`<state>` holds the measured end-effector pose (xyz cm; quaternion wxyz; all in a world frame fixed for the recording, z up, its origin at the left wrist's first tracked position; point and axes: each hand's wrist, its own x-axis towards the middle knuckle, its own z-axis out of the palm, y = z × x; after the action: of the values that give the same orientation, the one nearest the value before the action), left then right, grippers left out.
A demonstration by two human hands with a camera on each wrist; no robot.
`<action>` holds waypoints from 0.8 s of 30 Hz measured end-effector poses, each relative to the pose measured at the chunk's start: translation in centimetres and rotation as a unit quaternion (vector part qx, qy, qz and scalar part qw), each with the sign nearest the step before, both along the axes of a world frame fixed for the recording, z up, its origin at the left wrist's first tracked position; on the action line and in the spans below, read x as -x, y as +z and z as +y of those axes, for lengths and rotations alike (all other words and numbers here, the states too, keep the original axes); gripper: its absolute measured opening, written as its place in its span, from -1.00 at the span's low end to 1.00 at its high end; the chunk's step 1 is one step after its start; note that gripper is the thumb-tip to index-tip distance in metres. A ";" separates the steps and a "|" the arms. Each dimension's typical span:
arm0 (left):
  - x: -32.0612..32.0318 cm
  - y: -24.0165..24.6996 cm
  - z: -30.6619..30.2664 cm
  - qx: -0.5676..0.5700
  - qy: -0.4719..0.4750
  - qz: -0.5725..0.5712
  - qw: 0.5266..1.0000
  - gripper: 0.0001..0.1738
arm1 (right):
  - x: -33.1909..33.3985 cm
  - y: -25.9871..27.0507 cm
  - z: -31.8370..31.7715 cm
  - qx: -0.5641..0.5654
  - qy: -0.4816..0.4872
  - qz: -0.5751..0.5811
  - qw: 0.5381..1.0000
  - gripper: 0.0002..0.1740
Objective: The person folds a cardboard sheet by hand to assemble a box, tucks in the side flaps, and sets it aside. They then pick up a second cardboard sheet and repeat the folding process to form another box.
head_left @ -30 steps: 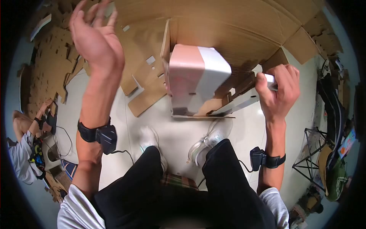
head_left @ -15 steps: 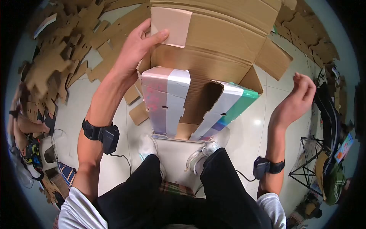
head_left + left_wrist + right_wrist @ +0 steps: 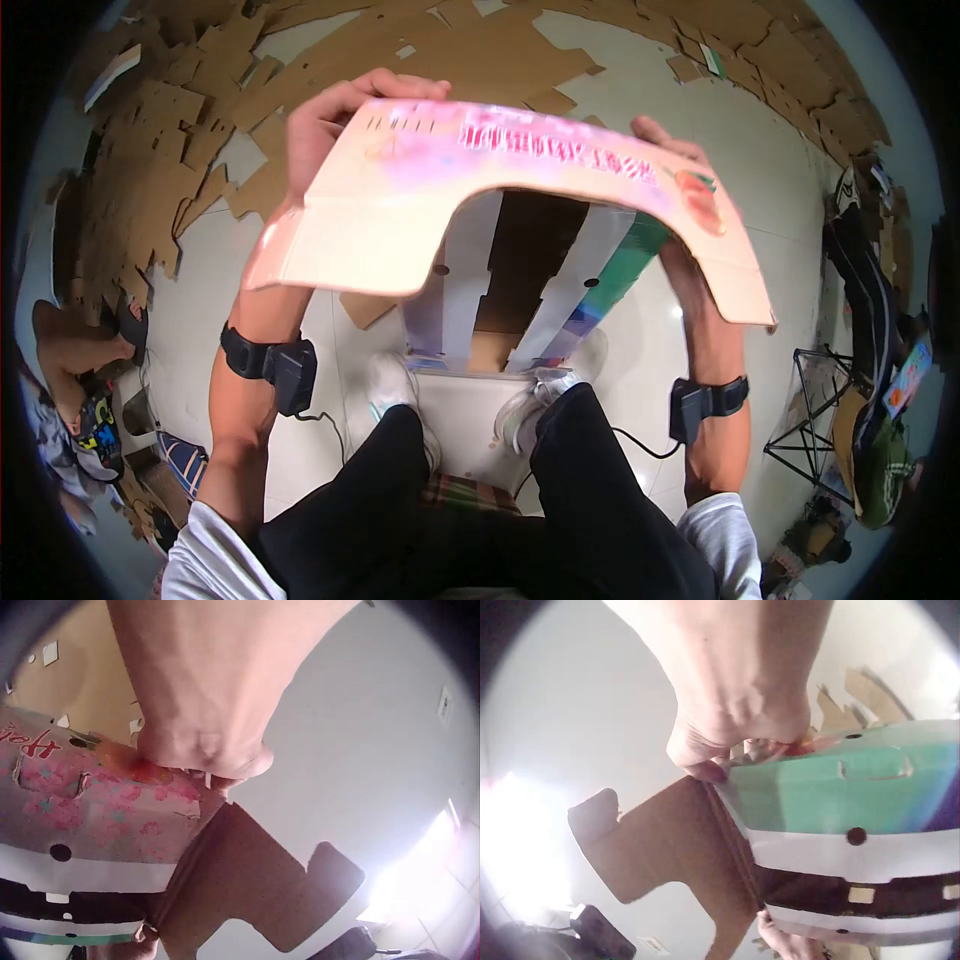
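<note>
A cardboard box (image 3: 625,270) with white, green and pink printed panels stands upright in front of me, a dark gap down its front. Its pink printed top flap (image 3: 345,235), with a wide cut-out, is folded over towards me. My left hand (image 3: 322,130) grips the box at the flap's left fold, and my right hand (image 3: 672,140) grips the opposite corner, partly hidden behind the flap. In the left wrist view, the flap's plain brown underside (image 3: 232,877) juts out from the box. Curled fingertips (image 3: 709,771) sit right at the corner in the right wrist view.
Flattened cardboard pieces (image 3: 130,170) cover the floor at the left and back. My shoes (image 3: 390,385) flank the box's base. Another person's leg (image 3: 85,345) shows at the far left. A black wire frame (image 3: 805,400) and bags (image 3: 885,470) line the right side.
The top flap has swung over towards me, covering the box's opening. My right hand, away from the box half a second ago, now grips its right corner; my left hand has shifted along the flap.
</note>
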<state>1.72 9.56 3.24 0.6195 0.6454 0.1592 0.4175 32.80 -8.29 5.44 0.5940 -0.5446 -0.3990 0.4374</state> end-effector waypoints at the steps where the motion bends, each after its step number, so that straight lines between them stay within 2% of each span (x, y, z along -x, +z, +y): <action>1: -0.1 0.2 0.5 0.129 -0.062 -0.049 0.988 -0.79 | 0.2 -0.5 -0.5 -0.013 0.022 0.121 0.992 -0.51; 2: -0.2 0.4 1.0 0.262 -0.105 -0.098 0.954 -0.68 | 0.3 -1.1 -0.9 -0.021 0.038 0.241 0.969 -0.34; 3: 0.0 -0.4 1.1 0.180 -0.093 0.000 0.979 -0.70 | 0.3 -0.2 -1.6 0.037 0.044 0.141 0.988 -0.20; 4: 0.2 -1.0 1.2 0.093 -0.079 0.096 0.988 -0.71 | 0.1 -0.8 -1.9 0.049 0.048 0.105 0.992 -0.23; 5: 0.4 -1.4 0.9 0.154 -0.089 0.143 0.974 -0.72 | 0.0 -1.3 -2.3 0.061 0.052 0.068 0.994 -0.26; 6: 0.1 -0.6 0.0 0.109 -0.067 0.163 0.978 -0.61 | 0.5 -1.4 -2.5 0.090 0.046 -0.008 0.995 -0.33; 7: 0.3 -0.7 -0.5 0.152 -0.060 0.149 0.975 -0.57 | 0.7 -1.5 -2.6 0.091 0.048 -0.034 0.994 -0.33; 9: 0.4 -1.1 -1.2 0.237 -0.043 0.120 0.963 -0.49 | 0.9 -1.7 -2.7 0.091 0.055 -0.089 0.990 -0.24; 10: 1.1 -1.5 -1.6 0.216 -0.046 0.139 0.965 -0.40 | 1.2 -2.1 -2.7 0.097 0.056 -0.090 0.990 -0.07; 11: 0.5 -2.2 -3.1 0.277 -0.032 0.041 0.959 -0.36 | 1.5 -2.6 -2.7 0.096 0.043 -0.085 0.991 -0.06; 13: 1.7 -4.2 -3.9 0.182 -0.036 0.051 0.981 -0.26 | 1.9 -3.6 -2.4 0.092 0.020 -0.076 0.993 -0.04; 16: 2.8 -4.0 -3.8 0.160 -0.041 0.120 0.979 -0.08 | 1.7 -4.9 -1.6 0.081 0.009 -0.064 0.995 -0.13; 19: 2.4 -4.0 -2.2 0.262 -0.054 0.188 0.945 0.08 | 1.7 -6.9 -0.4 0.132 -0.013 -0.014 0.991 -0.23; 23: -0.9 -7.9 -0.9 0.339 -0.055 0.189 0.920 0.00 | 1.4 -11.2 1.7 0.217 -0.089 0.031 0.972 -0.26; 24: -2.4 -7.8 -1.3 0.355 -0.036 0.214 0.909 -0.10 | 1.0 -13.2 1.6 0.235 -0.101 0.028 0.966 -0.26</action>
<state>4.12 8.25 -4.58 0.7736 0.4616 0.4023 0.1631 31.82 -6.69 -7.74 0.5011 -0.6940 -0.2116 0.4717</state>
